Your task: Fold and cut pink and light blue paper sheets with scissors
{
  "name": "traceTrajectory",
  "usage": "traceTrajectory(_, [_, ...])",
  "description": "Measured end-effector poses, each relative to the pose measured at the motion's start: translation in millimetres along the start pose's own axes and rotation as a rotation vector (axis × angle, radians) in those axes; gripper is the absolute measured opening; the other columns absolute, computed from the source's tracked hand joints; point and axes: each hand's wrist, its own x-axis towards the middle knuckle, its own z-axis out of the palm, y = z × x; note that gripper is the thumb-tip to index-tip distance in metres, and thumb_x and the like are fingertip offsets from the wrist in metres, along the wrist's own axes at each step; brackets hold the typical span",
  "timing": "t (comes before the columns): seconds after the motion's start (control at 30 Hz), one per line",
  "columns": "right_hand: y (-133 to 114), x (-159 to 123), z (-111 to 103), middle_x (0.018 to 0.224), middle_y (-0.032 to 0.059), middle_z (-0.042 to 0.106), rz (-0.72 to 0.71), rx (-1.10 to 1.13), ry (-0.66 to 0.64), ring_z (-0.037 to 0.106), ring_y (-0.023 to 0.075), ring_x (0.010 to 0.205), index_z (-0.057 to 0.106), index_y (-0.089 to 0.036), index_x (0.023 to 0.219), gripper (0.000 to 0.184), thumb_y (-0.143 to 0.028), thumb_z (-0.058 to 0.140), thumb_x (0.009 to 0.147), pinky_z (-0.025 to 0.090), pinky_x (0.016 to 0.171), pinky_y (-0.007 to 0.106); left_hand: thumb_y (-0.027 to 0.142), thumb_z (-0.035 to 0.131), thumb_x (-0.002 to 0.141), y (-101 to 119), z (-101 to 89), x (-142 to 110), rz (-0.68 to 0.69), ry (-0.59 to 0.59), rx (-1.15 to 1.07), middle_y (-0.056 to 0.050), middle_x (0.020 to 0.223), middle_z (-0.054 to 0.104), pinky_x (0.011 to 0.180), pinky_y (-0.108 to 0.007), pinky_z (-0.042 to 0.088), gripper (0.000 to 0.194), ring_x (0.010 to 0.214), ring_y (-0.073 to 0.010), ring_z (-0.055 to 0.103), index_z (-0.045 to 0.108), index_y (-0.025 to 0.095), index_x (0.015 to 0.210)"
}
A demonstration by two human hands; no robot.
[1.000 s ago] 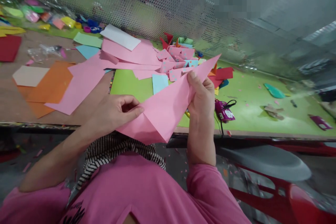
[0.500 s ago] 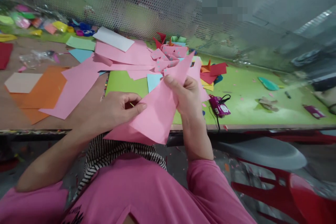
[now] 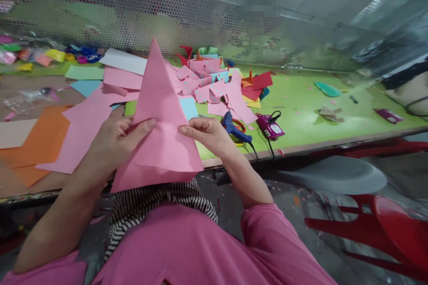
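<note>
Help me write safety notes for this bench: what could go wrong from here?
The pink paper, pinched by the left hand and right hand, might crease. The right hand is close to the blue glue gun and might brush it; whether it's hot isn't visible. The gun's cord crosses the table edge and could snag.

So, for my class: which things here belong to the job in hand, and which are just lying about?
In the job:
folded pink paper
left hand and right hand, gripping its sides

Seemingly just lying about:
blue glue gun
purple box
orange paper
red paper
</note>
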Motion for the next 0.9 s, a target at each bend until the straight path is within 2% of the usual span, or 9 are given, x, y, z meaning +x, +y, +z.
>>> traceTrajectory(0.23, [10,-5,-7,0.077,-0.0015,0.066,-0.068,-0.109,0.031,0.056,0.0106,0.072,0.072,-0.019,0.082,0.039,-0.058,0.071,0.085,0.042,0.070,0.026,0.057,0.068,0.079,-13,-3.9,10,0.063,0.209,0.138,0.000,0.071,0.070,0.047,-0.022,0.038,0.041,0.059,-0.0130,0.056,0.075,0.017,0.079])
traceTrajectory(0.4, [8,-6,3,0.058,-0.0071,0.044,-0.050,-0.200,-0.042,0.038,0.0078,0.059,0.059,-0.019,0.060,0.052,-0.063,0.070,0.084,0.029,0.059,0.026,0.059,0.067,0.076,-10,-1.0,9,0.052,0.172,0.198,0.001,0.062,0.067,0.048,-0.023,0.038,0.042,0.057,-0.0139,0.056,0.075,0.018,0.076])
traceTrajectory(0.47, [12,-9,0,0.061,-0.0061,0.050,-0.021,-0.189,-0.084,0.041,0.0083,0.060,0.064,-0.018,0.065,0.046,-0.060,0.070,0.085,0.031,0.060,0.026,0.057,0.067,0.076,-4,-6.7,6,0.028,0.228,0.175,0.001,0.066,0.070,0.048,-0.022,0.039,0.040,0.058,-0.0134,0.057,0.076,0.018,0.081])
traceTrajectory(0.53, [18,-13,-6,0.068,-0.0031,0.062,0.030,-0.177,-0.120,0.049,0.0098,0.064,0.070,-0.018,0.074,0.039,-0.056,0.071,0.085,0.036,0.063,0.026,0.056,0.067,0.077,0,-16.7,5,-0.015,0.348,0.181,0.002,0.068,0.070,0.046,-0.021,0.037,0.040,0.057,-0.0127,0.056,0.076,0.018,0.084])
traceTrajectory(0.6, [23,-17,-13,0.072,-0.0007,0.067,0.076,-0.179,-0.120,0.056,0.0115,0.068,0.071,-0.018,0.075,0.037,-0.053,0.069,0.086,0.040,0.067,0.027,0.055,0.067,0.075,1,-27.3,7,-0.033,0.437,0.250,0.003,0.058,0.062,0.042,-0.021,0.030,0.040,0.051,-0.0114,0.049,0.073,0.016,0.076])
traceTrajectory(0.67, [25,-18,-16,0.076,0.0012,0.070,0.077,-0.169,-0.065,0.060,0.0128,0.073,0.072,-0.017,0.079,0.038,-0.054,0.065,0.089,0.044,0.072,0.028,0.055,0.066,0.073,0,-33.7,11,-0.037,0.463,0.316,0.003,0.051,0.054,0.041,-0.021,0.026,0.040,0.048,-0.0106,0.044,0.070,0.016,0.068])
traceTrajectory(0.73, [22,-15,-13,0.083,0.0023,0.071,0.038,-0.158,-0.022,0.062,0.0133,0.078,0.072,-0.018,0.086,0.041,-0.057,0.062,0.091,0.045,0.076,0.029,0.056,0.064,0.072,-2,-32.8,14,-0.053,0.427,0.322,0.002,0.055,0.058,0.043,-0.021,0.030,0.042,0.051,-0.0117,0.048,0.071,0.015,0.071])
traceTrajectory(0.8, [16,-11,-5,0.081,0.0002,0.067,0.015,-0.165,-0.054,0.058,0.0120,0.075,0.070,-0.018,0.085,0.043,-0.060,0.063,0.089,0.042,0.071,0.027,0.057,0.063,0.074,0,-26.9,15,-0.054,0.380,0.287,0.001,0.065,0.065,0.048,-0.021,0.036,0.043,0.057,-0.0131,0.054,0.074,0.015,0.080])
traceTrajectory(0.9, [11,-8,6,0.056,-0.0072,0.042,0.085,-0.166,-0.176,0.036,0.0070,0.055,0.055,-0.019,0.060,0.054,-0.065,0.066,0.086,0.025,0.054,0.025,0.055,0.065,0.077,3,-22.8,14,-0.032,0.392,0.263,0.001,0.068,0.066,0.052,-0.021,0.039,0.044,0.060,-0.0128,0.056,0.075,0.013,0.083])
